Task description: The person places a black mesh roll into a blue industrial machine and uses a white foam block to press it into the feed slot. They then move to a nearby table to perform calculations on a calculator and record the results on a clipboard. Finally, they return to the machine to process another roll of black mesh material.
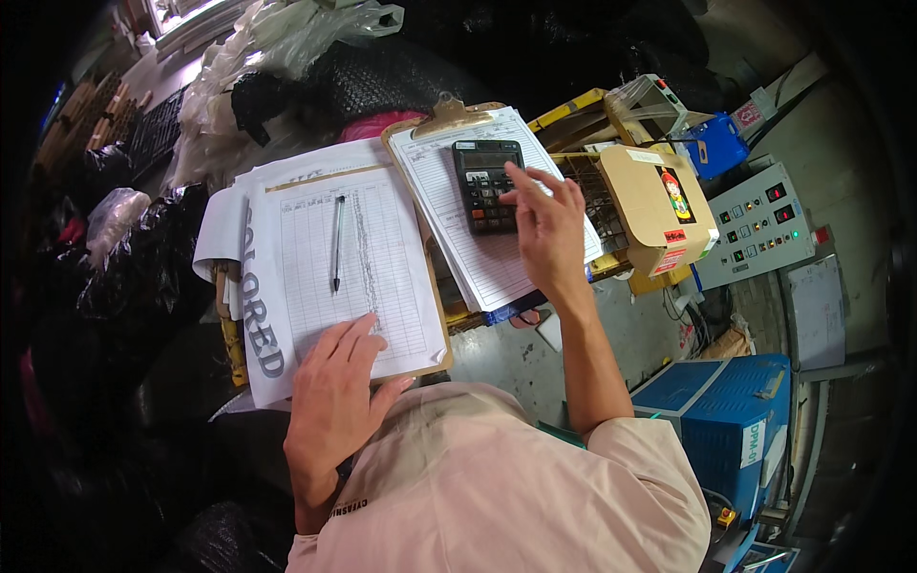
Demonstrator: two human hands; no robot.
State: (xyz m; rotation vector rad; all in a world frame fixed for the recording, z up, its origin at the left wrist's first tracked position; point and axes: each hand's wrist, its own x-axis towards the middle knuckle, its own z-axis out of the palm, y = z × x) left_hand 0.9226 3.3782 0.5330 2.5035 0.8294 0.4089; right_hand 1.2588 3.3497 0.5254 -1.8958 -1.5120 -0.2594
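Note:
My right hand is over a black desk calculator, its index finger at the keys on the right side and the other fingers loosely bent apart. The calculator lies on a stack of lined forms held by a clipboard's metal clip. To the left, a second clipboard bears a printed table sheet with a handwritten column. A clear ballpoint pen lies on that sheet, tip toward me. Resting on the sheet's lower part, my left hand has its fingers stretched out and holds nothing.
Right of the forms stands a cardboard box on a yellow frame, with a blue container behind it. A grey control panel and a blue machine are farther right. Black and clear plastic bags crowd the left and back.

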